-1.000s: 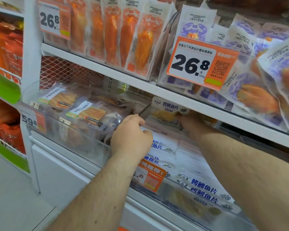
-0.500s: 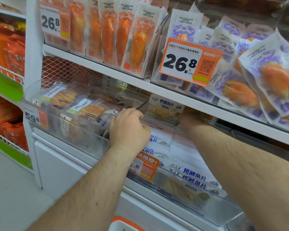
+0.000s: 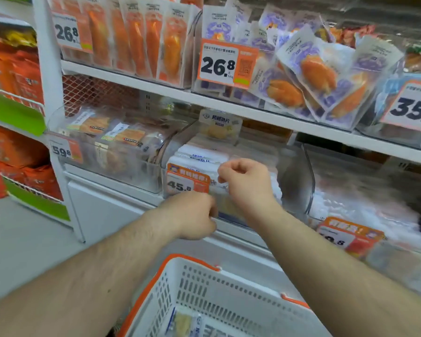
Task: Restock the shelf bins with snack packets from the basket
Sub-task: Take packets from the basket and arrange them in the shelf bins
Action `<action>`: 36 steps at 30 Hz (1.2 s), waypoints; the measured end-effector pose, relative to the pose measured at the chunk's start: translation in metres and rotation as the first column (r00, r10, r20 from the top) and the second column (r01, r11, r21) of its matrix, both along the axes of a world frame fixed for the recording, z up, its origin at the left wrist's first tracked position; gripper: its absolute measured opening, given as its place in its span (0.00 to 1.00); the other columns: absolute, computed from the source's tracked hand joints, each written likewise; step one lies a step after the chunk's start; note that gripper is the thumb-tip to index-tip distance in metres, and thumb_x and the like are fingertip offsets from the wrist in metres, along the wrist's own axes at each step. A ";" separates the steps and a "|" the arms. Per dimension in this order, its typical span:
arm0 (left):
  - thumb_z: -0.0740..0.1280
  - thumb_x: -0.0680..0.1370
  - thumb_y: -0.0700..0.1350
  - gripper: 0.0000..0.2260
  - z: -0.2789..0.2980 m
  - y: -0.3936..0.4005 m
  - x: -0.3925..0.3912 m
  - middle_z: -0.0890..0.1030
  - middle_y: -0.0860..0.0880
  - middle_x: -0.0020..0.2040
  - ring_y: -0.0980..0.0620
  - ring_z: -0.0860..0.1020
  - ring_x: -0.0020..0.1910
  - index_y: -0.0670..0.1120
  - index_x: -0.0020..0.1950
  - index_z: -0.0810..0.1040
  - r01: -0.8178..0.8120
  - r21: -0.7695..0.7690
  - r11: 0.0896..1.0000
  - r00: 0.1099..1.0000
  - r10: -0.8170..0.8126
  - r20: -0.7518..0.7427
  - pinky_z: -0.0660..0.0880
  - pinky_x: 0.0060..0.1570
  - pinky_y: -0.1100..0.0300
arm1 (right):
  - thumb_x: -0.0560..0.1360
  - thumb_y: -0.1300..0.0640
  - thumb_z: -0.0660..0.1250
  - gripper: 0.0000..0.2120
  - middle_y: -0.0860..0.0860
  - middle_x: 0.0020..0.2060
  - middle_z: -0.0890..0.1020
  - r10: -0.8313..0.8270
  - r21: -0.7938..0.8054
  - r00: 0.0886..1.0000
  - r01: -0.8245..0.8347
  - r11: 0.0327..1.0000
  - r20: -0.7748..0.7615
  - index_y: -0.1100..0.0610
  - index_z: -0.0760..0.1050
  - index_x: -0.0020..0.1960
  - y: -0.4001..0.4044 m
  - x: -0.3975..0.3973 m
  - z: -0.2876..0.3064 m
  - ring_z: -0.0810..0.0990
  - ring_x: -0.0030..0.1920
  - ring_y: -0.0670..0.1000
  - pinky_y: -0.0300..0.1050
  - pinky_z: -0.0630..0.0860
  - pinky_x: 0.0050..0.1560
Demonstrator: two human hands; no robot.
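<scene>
Head view. Both bare forearms reach toward the lower shelf [image 3: 229, 233]. Left hand [image 3: 192, 215] sits in front of the shelf's front edge, just below the orange 45.8 price tag [image 3: 187, 181]; fingers curled in, nothing visible inside the grip. Right hand [image 3: 244, 182] is higher, in front of the clear middle bin [image 3: 294, 181]; fingers curled into a loose fist, thumb against forefinger. Cannot tell whether anything thin is pinched there (motion blur).

Middle bin holds white snack packets [image 3: 199, 160] with blue lettering, stacked flat, and one packet [image 3: 220, 125] standing upright at the back. Left bin [image 3: 122, 164], tagged 59.8, holds clear packs of tan pieces. A third bin [image 3: 365, 205] to the right is blurred.

Upper shelf: orange packets [image 3: 136, 37] standing in a row, then purple-and-white packets [image 3: 311, 69] piled loosely behind a 26.8 tag [image 3: 226, 63].

Basket [image 3: 204, 288], white with an orange rim, is at the bottom centre below the shelf; more packets [image 3: 185, 324] lie on its floor.
</scene>
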State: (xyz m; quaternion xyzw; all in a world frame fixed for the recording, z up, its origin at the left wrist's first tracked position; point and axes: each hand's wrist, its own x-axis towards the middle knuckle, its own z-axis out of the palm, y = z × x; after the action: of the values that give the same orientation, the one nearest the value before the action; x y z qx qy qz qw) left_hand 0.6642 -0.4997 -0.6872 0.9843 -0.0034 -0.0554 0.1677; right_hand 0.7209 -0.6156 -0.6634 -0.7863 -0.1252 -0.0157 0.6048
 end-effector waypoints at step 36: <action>0.61 0.82 0.50 0.17 -0.137 -0.064 -0.010 0.76 0.48 0.59 0.47 0.76 0.55 0.44 0.67 0.74 0.333 0.042 0.942 0.667 -0.204 -0.717 0.73 0.55 0.56 | 0.74 0.57 0.72 0.06 0.50 0.44 0.77 0.190 -0.564 0.594 -0.804 0.191 -0.782 0.55 0.74 0.44 -0.101 -0.088 -0.391 0.75 0.42 0.50 0.40 0.72 0.41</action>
State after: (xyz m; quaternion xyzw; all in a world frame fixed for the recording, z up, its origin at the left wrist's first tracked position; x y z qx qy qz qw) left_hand 0.6540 -0.5637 -0.8245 0.8874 -0.0798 -0.4498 0.0622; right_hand 0.6327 -0.7162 -1.0545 -0.8465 -0.1967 0.4916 0.0553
